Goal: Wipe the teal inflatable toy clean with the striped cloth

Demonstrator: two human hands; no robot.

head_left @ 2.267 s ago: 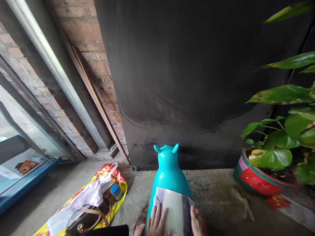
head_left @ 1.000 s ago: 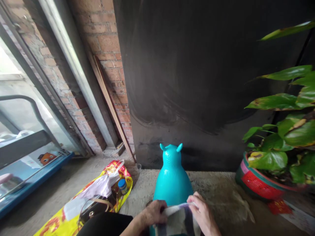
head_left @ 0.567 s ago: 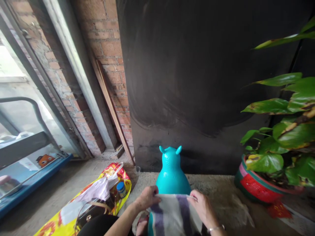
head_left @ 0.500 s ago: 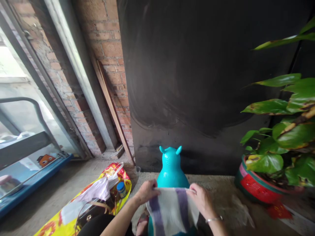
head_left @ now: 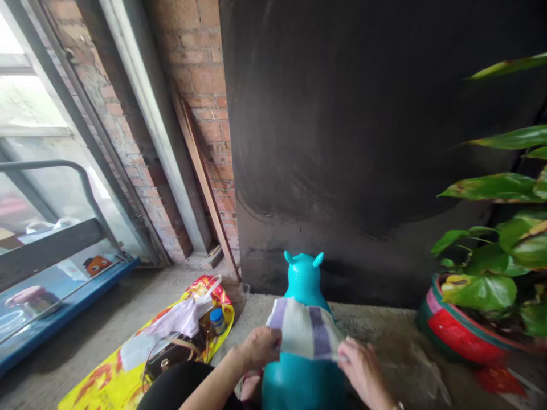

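Note:
A white cloth with purple stripes (head_left: 297, 327) lies stretched over the back of a turquoise inflatable animal toy (head_left: 304, 279) with two small ears. My left hand (head_left: 262, 346) is closed on the cloth's near left corner. At the near right corner, my right hand (head_left: 359, 364) pinches the cloth's edge. The far edge of the cloth rests against the toy just below its neck. Below the cloth, the toy's rounded lower body shows between my arms, and its bottom is cut off by the frame.
To the left lies a yellow-and-red plastic bag (head_left: 106, 370) with a handbag (head_left: 166, 359), a white cloth and a blue-lidded jar (head_left: 217, 320). A blue cart (head_left: 102, 287) stands farther left. On the right is a potted plant (head_left: 465, 324). A black panel (head_left: 363, 142) leans behind.
The cloth has swung from hanging toward me to lying forward over the toy's back. Both hands have come lower and nearer me. The view has shifted slightly left.

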